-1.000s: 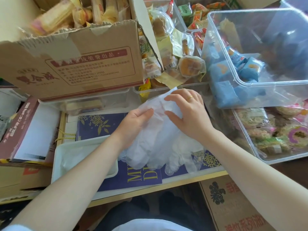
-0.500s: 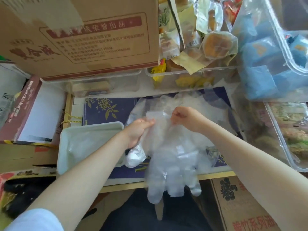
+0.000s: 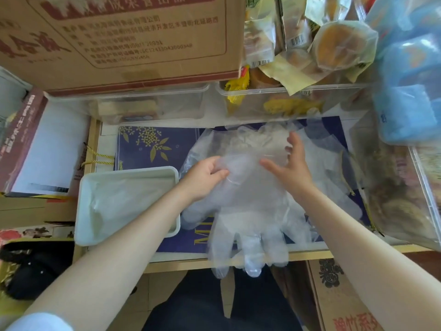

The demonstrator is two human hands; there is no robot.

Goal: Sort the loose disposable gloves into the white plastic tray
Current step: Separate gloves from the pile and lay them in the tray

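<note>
Between our hands the gloves [image 3: 248,211] hang: left hand [image 3: 205,179] pinches their cuff, right hand [image 3: 290,168] fingers spread at three o'clock; tray [image 3: 86,187] at nine.

Thin clear plastic gloves [image 3: 248,211]; matt cardboard box [image 3: 124,39].

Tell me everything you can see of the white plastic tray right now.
The white plastic tray is a shallow rectangle with rounded corners and a raised rim, lying flat beside the dark blue printed sheet. Something thin and translucent, probably gloves, lies inside. The left forearm passes over its near right corner; contact is unclear. Neither hand touches it.
</note>
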